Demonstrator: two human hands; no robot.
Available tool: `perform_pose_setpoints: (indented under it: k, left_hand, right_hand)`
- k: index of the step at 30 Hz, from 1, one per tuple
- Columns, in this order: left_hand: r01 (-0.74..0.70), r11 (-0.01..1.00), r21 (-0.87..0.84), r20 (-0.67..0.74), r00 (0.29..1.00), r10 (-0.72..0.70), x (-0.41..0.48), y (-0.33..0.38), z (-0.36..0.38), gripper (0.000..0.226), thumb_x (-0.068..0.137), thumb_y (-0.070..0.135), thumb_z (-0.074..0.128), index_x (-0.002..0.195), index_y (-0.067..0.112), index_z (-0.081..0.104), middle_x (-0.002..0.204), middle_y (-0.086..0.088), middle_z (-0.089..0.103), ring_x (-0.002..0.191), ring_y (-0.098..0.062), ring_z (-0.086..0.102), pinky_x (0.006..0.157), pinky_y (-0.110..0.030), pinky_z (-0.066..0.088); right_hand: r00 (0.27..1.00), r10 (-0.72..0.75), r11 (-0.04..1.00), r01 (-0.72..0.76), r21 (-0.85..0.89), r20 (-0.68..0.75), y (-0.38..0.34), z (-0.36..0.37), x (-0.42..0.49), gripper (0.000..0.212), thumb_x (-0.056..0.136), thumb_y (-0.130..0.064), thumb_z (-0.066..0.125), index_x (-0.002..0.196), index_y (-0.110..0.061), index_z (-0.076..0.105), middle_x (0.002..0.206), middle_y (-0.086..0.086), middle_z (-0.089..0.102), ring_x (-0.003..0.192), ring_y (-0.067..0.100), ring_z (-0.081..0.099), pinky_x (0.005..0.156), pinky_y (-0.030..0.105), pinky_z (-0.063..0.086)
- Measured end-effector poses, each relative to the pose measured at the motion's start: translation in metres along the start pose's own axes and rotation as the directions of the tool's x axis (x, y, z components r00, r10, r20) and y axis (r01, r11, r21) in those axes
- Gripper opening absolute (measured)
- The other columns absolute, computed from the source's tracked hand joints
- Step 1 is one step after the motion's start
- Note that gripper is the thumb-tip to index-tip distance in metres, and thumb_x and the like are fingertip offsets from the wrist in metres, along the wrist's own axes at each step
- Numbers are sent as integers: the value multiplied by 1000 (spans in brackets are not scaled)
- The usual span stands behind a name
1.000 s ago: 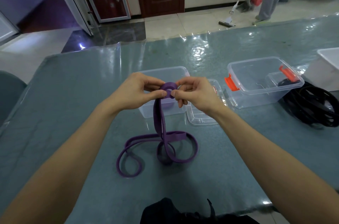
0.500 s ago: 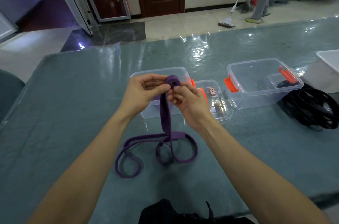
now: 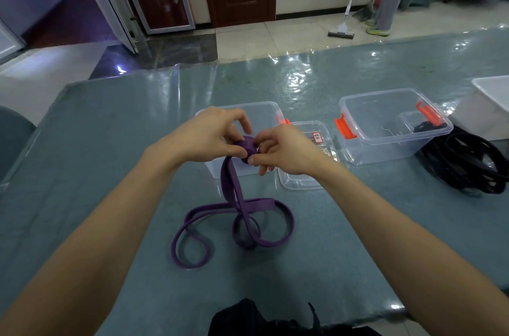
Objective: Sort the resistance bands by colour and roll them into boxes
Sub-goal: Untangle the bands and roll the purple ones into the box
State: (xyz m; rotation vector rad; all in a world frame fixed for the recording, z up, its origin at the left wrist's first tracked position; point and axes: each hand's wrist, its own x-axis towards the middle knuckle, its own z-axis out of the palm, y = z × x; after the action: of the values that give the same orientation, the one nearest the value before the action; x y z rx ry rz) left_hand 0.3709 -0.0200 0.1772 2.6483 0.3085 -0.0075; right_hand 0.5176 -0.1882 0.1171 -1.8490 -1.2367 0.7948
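1. the left hand and the right hand are meeting above the table, both gripping the rolled end of a purple resistance band.
2. the left thumb and fingers are pinching the small roll from its left side, while the right fingers are pressing on it from the right, so both hands are grasping the same coil.
3. from the roll, a doubled length of the band is hanging down to the table, where the rest is lying in loose loops: one loop is curling out to the left front, another is curving round to the right, and the strands are crossing each other in the middle.
4. just behind the hands, a clear plastic box is standing open, partly hidden by the hands.
5. beside it on the right, a clear lid with an orange clip and a small label is lying flat on the table, partly under the right wrist.
6. further right, a second clear box with orange latches is standing open; another clear piece is showing at its right end, but what it is cannot be told.
7. a heap of black resistance bands is lying on the table just to the right of that box, touching its corner.
8. a white bin is sitting at the right edge behind the black heap.
9. a dark object is showing at the near edge of the table, too cut off to identify.
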Motion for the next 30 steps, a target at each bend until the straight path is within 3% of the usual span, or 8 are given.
perform_pose_setpoints:
  k: [4, 7, 10, 15, 19, 24, 27, 30]
  left_hand:
    - [-6, 919, -395, -212, 974, -85, -8, -10, 16, 36, 83, 24, 95, 98, 27, 63, 92, 9, 85, 89, -8, 80, 79, -17, 55]
    - [-125, 642, -756, -345, 910, -229, -14, -8, 36, 30, 83, 11, 91, 99, 13, 66, 95, -8, 85, 88, -23, 83, 83, -27, 64]
    - [-188, 536, -823, -387, 877, -286, -13, -3, 56, 26, 86, 0, 86, 101, 9, 66, 97, -12, 85, 87, -22, 83, 82, -26, 63]
    - [-154, 588, -794, -374, 886, -273, -15, -9, 59, 26, 84, -2, 88, 96, 9, 68, 94, -11, 85, 86, -20, 83, 83, -20, 61]
    - [-21, 795, -606, -252, 953, -167, -21, -18, 39, 27, 81, 14, 96, 93, 20, 72, 91, 1, 85, 92, -15, 83, 84, -11, 55]
    - [-19, 930, -367, -137, 990, -34, -15, -14, 18, 28, 80, 21, 97, 89, 28, 71, 85, 12, 83, 87, -7, 81, 85, -4, 49]
    - [-61, 885, -462, -196, 980, -35, -14, -10, 14, 27, 81, 19, 96, 94, 24, 74, 91, 6, 84, 94, -14, 82, 92, -12, 55]
    - [-126, 676, -726, -277, 953, -120, -20, -4, 26, 31, 80, 14, 93, 104, 13, 75, 101, -8, 85, 98, -26, 83, 91, -30, 64]
  right_hand:
    - [987, -44, 903, 105, 417, -154, 10, 5, -7, 16, 92, -2, 81, 108, -3, 78, 79, 16, 80, 71, 26, 78, 69, 29, 60]
    - [966, -32, 763, 190, 618, -256, 9, 13, -7, 19, 94, 2, 77, 113, 3, 77, 89, 22, 80, 74, 29, 79, 70, 31, 62]
    - [953, 25, 614, 224, 756, -303, 5, 25, -5, 14, 97, 0, 73, 110, -4, 78, 95, 20, 81, 78, 26, 80, 71, 28, 61]
    - [972, 33, 664, 154, 731, -234, 8, 28, -8, 19, 95, 1, 75, 113, 3, 75, 97, 23, 81, 79, 30, 80, 69, 30, 63]
    - [992, 27, 944, 15, 329, -121, 7, 0, -14, 37, 84, -17, 92, 118, -11, 78, 100, 6, 82, 77, 26, 81, 67, 30, 61]
    - [998, -31, 998, 34, 45, -63, -8, -13, -9, 26, 83, -23, 93, 105, -21, 79, 76, -8, 80, 66, 7, 76, 63, 12, 52]
    - [990, -70, 964, 98, 248, -119, -8, -15, -9, 20, 87, -9, 88, 105, -11, 78, 82, 8, 82, 75, 20, 80, 74, 21, 58]
    - [970, -80, 875, 177, 450, -228, -4, -14, -13, 26, 89, -4, 85, 113, -1, 78, 95, 23, 80, 81, 34, 79, 80, 33, 62]
